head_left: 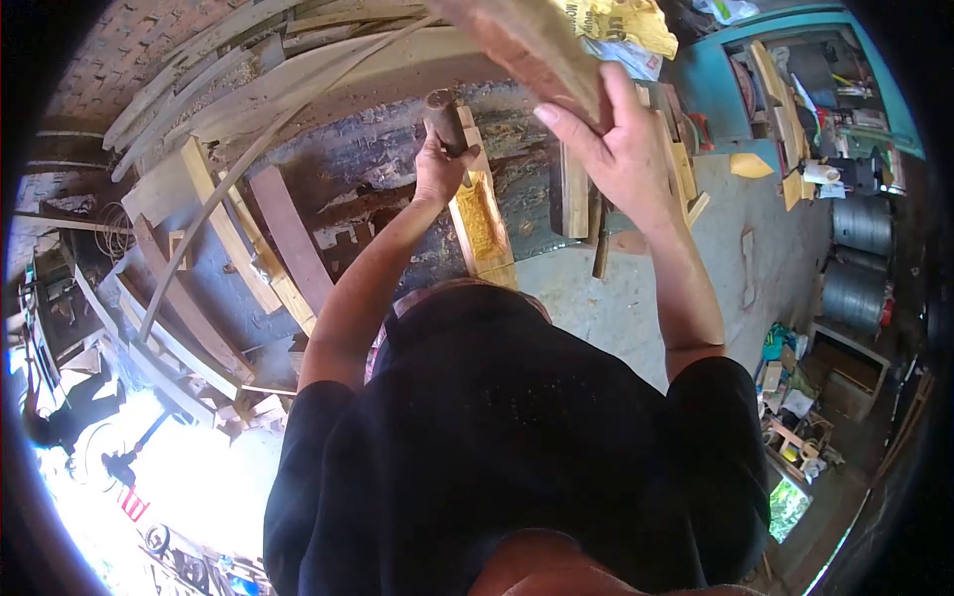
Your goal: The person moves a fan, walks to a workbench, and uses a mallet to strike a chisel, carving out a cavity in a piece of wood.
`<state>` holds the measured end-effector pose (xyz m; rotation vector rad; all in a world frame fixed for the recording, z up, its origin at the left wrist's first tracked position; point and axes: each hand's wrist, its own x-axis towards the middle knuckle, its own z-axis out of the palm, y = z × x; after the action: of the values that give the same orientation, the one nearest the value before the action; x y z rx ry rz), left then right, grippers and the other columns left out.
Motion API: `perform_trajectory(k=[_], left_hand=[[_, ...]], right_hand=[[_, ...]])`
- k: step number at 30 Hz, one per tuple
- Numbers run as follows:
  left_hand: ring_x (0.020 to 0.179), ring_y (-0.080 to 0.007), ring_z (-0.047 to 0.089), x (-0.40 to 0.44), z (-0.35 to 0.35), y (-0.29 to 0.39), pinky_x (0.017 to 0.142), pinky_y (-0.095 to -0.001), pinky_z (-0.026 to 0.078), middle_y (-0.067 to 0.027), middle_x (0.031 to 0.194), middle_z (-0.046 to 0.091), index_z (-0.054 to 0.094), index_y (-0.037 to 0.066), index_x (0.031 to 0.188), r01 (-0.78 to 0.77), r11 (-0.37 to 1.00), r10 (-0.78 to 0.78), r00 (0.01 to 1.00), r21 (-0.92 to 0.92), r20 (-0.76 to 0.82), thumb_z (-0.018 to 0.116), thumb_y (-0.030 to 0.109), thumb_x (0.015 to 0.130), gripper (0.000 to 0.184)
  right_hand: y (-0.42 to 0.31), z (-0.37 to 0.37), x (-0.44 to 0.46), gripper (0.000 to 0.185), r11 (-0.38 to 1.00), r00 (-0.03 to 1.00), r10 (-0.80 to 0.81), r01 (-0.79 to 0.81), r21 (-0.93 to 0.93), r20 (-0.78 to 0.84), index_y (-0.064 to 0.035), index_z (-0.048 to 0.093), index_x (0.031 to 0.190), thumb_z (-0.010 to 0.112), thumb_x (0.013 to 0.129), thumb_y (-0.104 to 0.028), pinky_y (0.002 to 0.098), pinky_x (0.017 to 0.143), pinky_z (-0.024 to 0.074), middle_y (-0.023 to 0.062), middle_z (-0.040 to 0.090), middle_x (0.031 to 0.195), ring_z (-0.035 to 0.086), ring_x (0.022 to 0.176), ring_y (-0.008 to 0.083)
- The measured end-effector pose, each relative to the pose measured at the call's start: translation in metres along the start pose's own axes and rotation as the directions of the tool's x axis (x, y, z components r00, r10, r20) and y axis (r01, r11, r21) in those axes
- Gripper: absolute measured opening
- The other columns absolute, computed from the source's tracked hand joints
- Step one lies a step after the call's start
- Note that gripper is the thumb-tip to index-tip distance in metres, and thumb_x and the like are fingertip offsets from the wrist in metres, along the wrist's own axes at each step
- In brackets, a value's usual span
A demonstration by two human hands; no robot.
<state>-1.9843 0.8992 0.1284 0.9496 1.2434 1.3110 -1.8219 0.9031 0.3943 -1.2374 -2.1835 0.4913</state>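
My left hand (440, 167) is wrapped round a dark cylindrical wooden piece (444, 117) that stands upright over the workbench. Just below it lies a light wooden block (490, 236) with a yellowish hollow cut along its middle. Raised at the upper right, my right hand (621, 149) grips the lower end of a thick brown wooden piece (527, 50). That piece slants up to the left and runs out of the top of the view. The underside of the wooden block is hidden.
Boards (231, 223) and a long thin strip (229, 184) lie to the left. More wooden pieces (574, 194) rest right of the block. A teal cabinet (711, 89) and metal drums (861, 223) stand at the right.
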Motion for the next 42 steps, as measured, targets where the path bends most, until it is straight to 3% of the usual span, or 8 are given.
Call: perform_trajectory(k=[4,6,10,16,20,32,35,42], left_hand=[[0.087,-0.0126,0.062,-0.009,0.012,0.005,0.079,-0.0275,0.050,-0.0073,0.097,0.066,0.051,0.006,0.114,0.029,0.999,-0.030,0.999,0.037,0.031,0.074,0.007,0.078,0.043],[0.085,-0.0116,0.061,-0.008,0.016,-0.005,0.077,-0.0265,0.050,-0.0054,0.096,0.066,0.051,0.007,0.114,-0.038,0.994,0.037,0.999,-0.107,-0.008,0.074,0.003,0.077,0.044],[0.085,-0.0116,0.060,0.006,-0.008,-0.013,0.077,-0.0272,0.050,-0.0036,0.095,0.065,0.052,0.008,0.114,0.003,0.996,-0.005,0.999,-0.090,-0.032,0.076,0.003,0.075,0.046],[0.086,-0.0152,0.060,0.023,-0.004,-0.023,0.077,-0.0300,0.049,-0.0039,0.098,0.064,0.050,0.009,0.115,0.020,1.000,-0.020,1.000,0.000,-0.009,0.079,0.009,0.072,0.052],[0.087,-0.0160,0.062,0.022,-0.018,0.013,0.075,-0.0293,0.052,-0.0049,0.098,0.064,0.049,0.007,0.112,0.297,0.930,-0.319,0.945,-0.216,-0.073,0.072,-0.002,0.077,0.043],[0.080,-0.0125,0.059,-0.010,0.010,0.019,0.074,-0.0291,0.050,-0.0083,0.091,0.066,0.051,0.005,0.110,-0.008,0.997,0.012,0.999,0.079,-0.048,0.076,0.012,0.077,0.042],[0.079,-0.0156,0.060,-0.018,0.018,0.016,0.074,-0.0307,0.049,-0.0113,0.089,0.066,0.051,0.004,0.108,-0.061,0.987,0.065,0.998,0.151,-0.022,0.076,0.016,0.076,0.043],[0.086,-0.0255,0.064,-0.013,0.023,0.029,0.077,-0.0343,0.050,-0.0149,0.095,0.066,0.049,0.004,0.110,-0.091,0.977,0.100,0.994,0.192,-0.042,0.072,0.010,0.078,0.040]], right_hand=[[0.017,0.028,-0.012,0.049,0.989,0.972,-0.121,0.101,-0.107,-0.200,-0.0084,0.048,0.104,0.064,0.085,-0.051,0.0357,0.053,0.0555,0.0115,0.065,0.071,0.066,0.057,0.0260],[0.061,0.061,-0.021,0.049,0.956,0.951,0.189,-0.121,-0.268,0.245,-0.0090,0.048,0.104,0.063,0.085,-0.052,0.0349,0.053,0.0554,0.0108,0.064,0.070,0.064,0.055,0.0230],[0.051,0.033,-0.006,0.053,0.949,0.911,0.245,-0.157,-0.273,0.330,-0.0071,0.047,0.104,0.060,0.086,-0.055,0.0354,0.050,0.0545,0.0115,0.062,0.067,0.064,0.054,0.0232],[0.048,0.055,0.010,0.055,0.998,0.999,0.049,-0.048,-0.028,0.019,-0.0075,0.043,0.096,0.059,0.085,-0.059,0.0345,0.047,0.0515,0.0112,0.060,0.061,0.064,0.053,0.0255],[0.074,0.062,0.009,0.086,0.863,0.708,0.499,-0.352,-0.363,0.500,-0.0009,0.039,0.138,0.061,0.082,-0.062,0.0388,0.084,0.0525,0.0208,0.066,0.101,0.067,0.093,0.0323],[0.004,-0.008,-0.002,0.049,0.953,0.936,0.281,-0.298,0.052,0.213,-0.0059,0.051,0.104,0.070,0.083,-0.046,0.0358,0.064,0.0519,0.0128,0.068,0.080,0.068,0.073,0.0249],[-0.019,-0.023,-0.002,0.048,0.984,0.984,0.138,-0.122,0.133,-0.115,-0.0030,0.052,0.105,0.074,0.081,-0.038,0.0342,0.063,0.0513,0.0131,0.068,0.080,0.068,0.072,0.0230],[0.072,0.030,-0.023,0.060,0.961,0.964,0.185,-0.136,-0.240,0.193,-0.0089,0.051,0.108,0.063,0.080,-0.061,0.0434,0.064,0.0511,0.0179,0.067,0.085,0.067,0.076,0.0356]])
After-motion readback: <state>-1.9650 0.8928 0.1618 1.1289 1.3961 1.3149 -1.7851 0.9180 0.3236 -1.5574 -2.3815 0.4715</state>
